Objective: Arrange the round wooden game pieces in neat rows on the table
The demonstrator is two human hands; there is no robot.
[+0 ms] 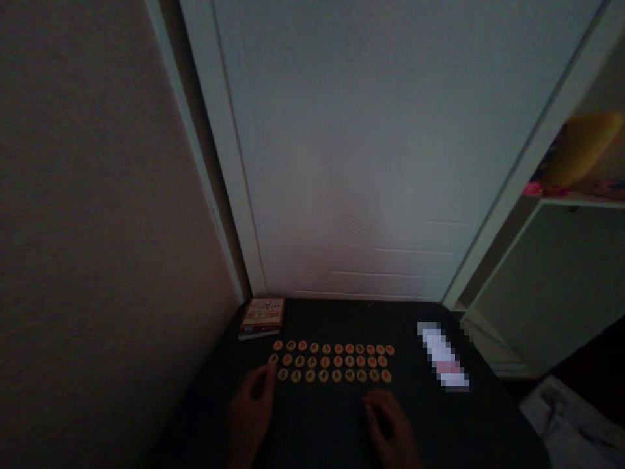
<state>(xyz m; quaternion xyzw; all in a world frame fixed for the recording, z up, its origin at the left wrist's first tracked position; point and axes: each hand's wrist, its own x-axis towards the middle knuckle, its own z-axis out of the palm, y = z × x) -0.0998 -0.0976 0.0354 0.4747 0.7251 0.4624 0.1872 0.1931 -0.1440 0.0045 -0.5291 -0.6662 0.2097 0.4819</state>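
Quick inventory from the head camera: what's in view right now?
round game pieces: about 30, cream with dark or reddish marks, three rows on the table
picture-printed box: 1, red and cream, far left of the table
blurred-out item: 1, white and pink, right side of the table
table: 1, dark, under everything
door: 1, white, beyond the table
wall: 1, beige, left
yellow object: 1, on a shelf, right
white cloth: 1, lower right
left hand: 1, fingertips at the rows' lower left
right hand: 1, on the table below the rows
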